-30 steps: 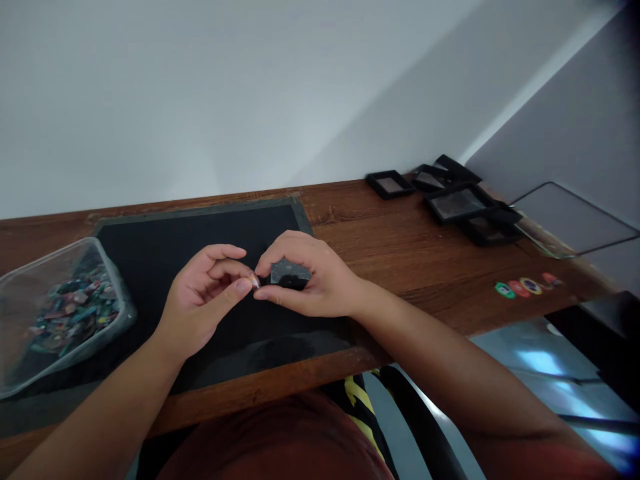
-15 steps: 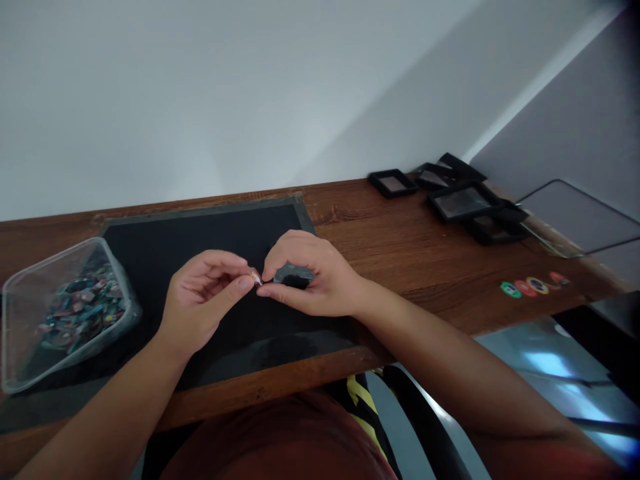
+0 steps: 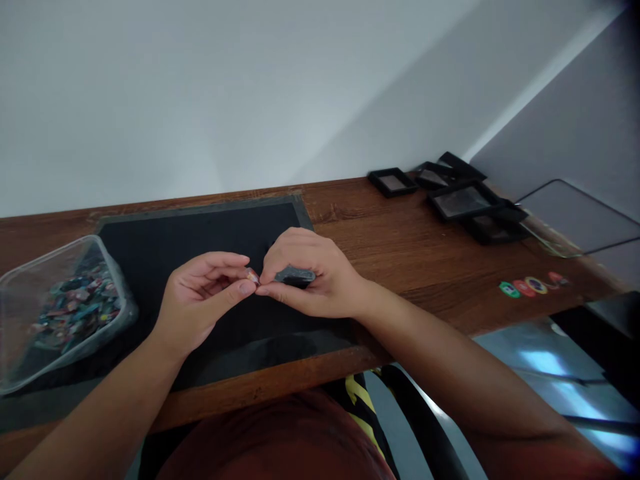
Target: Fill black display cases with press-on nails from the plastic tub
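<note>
One small shiny piece (image 3: pixel 253 275) is above the black mat (image 3: pixel 210 230), pinched by your left hand (image 3: pixel 193 303) and right hand (image 3: pixel 327 273), fingers loosely curled; handling seems unfinished, and many pieces (image 3: pixel 80 303) lie in the box (image 3: pixel 128 308).

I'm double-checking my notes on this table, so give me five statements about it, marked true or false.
1. Black frames lie at the back right of the table. True.
2. The left hand pinches a small piece. True.
3. The clear tub holds mixed bits. True.
4. The right hand is inside the clear tub. False: it is at the small piece.
5. The round discs are all green. False: only the leftmost is green.
</note>
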Demonstrator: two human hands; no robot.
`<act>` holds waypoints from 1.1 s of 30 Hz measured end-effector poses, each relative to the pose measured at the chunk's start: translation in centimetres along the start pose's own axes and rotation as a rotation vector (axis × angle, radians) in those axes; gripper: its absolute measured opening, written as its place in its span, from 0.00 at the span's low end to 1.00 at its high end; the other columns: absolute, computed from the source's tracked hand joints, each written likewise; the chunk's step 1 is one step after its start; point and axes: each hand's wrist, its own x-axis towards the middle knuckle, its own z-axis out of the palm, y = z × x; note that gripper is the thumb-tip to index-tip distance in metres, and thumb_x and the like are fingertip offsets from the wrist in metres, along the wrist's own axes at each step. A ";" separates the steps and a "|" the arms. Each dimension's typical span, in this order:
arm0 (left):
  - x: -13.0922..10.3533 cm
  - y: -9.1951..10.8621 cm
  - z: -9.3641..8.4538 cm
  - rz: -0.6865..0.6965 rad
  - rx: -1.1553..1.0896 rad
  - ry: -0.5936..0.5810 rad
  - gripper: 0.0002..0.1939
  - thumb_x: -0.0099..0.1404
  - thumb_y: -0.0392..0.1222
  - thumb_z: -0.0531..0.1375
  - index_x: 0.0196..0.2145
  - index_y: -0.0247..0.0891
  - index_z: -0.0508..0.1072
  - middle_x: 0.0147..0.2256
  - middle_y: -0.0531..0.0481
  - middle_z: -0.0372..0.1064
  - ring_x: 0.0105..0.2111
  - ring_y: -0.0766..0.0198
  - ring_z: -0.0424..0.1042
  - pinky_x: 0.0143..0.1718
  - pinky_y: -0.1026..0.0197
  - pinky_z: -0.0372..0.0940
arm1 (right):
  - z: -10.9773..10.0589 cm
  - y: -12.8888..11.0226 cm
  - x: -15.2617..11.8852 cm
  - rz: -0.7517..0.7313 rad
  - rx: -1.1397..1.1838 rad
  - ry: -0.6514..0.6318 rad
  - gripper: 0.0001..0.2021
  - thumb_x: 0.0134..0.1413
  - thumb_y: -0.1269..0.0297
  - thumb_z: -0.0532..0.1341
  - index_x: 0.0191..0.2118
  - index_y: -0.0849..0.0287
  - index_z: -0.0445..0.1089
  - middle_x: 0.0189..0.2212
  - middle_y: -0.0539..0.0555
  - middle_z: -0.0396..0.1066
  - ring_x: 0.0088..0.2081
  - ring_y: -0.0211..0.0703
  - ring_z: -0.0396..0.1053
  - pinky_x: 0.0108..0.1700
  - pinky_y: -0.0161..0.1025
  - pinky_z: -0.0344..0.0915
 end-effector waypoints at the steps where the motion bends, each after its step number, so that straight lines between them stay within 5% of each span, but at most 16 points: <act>1: 0.0 0.0 0.0 -0.004 0.004 0.002 0.13 0.56 0.36 0.75 0.39 0.45 0.84 0.32 0.52 0.83 0.31 0.67 0.82 0.37 0.71 0.77 | 0.0 0.0 0.0 0.000 0.002 -0.004 0.07 0.68 0.65 0.64 0.37 0.61 0.73 0.33 0.50 0.77 0.37 0.35 0.73 0.45 0.39 0.66; 33: 0.0 0.0 0.0 -0.001 0.018 -0.031 0.13 0.58 0.36 0.75 0.41 0.44 0.82 0.31 0.53 0.81 0.31 0.70 0.80 0.36 0.73 0.75 | -0.2 0.0 -0.3 0.023 -0.037 -0.052 0.06 0.69 0.65 0.64 0.39 0.61 0.72 0.32 0.49 0.74 0.35 0.34 0.68 0.43 0.37 0.62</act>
